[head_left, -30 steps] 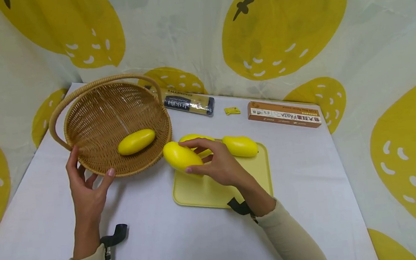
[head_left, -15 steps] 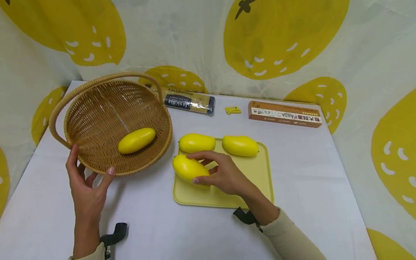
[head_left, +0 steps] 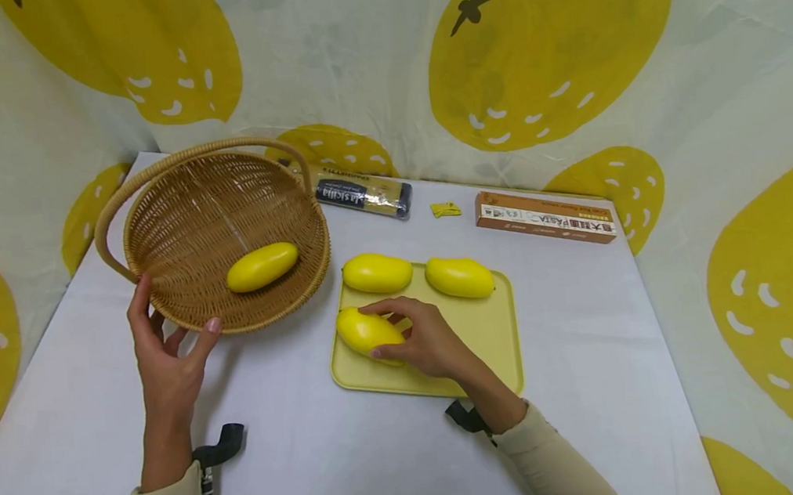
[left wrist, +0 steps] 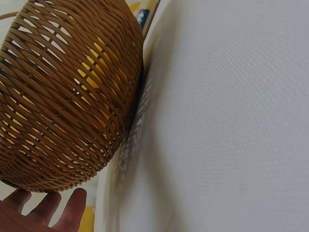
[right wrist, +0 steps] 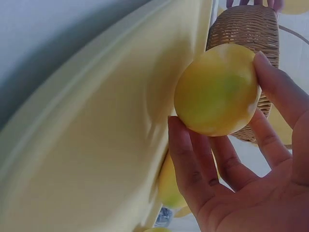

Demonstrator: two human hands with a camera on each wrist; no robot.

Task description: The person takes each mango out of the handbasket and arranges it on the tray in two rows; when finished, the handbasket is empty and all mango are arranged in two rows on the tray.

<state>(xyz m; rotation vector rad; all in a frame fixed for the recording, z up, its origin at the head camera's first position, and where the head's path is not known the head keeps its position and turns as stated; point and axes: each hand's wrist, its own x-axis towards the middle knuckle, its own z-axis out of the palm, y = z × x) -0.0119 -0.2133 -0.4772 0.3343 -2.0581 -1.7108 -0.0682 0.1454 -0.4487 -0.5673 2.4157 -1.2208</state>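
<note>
My right hand point(head_left: 427, 341) holds a yellow mango point(head_left: 363, 330) between thumb and fingers at the left part of the pale yellow tray point(head_left: 479, 350). In the right wrist view the mango point(right wrist: 217, 92) is very close to the tray surface; whether it touches, I cannot tell. Two more mangoes lie along the tray's back edge, a left mango point(head_left: 377, 273) and a right mango point(head_left: 460, 277). With thumb and fingers, my left hand point(head_left: 169, 369) grips the near rim of a wicker basket point(head_left: 188, 211), which is tilted toward me. Inside the basket lies another mango point(head_left: 262, 267).
Behind the basket and tray lie a spaghetti packet point(head_left: 364, 195), a small yellow wrapper point(head_left: 446, 209) and a brown-and-white pasta box point(head_left: 545, 217). A white cloth covers the table point(head_left: 300, 444). A fruit-patterned curtain point(head_left: 351, 55) hangs behind it.
My right hand has carried the mango away from the basket's edge, down and slightly right to the tray. The left hand and the basket have stayed in place.
</note>
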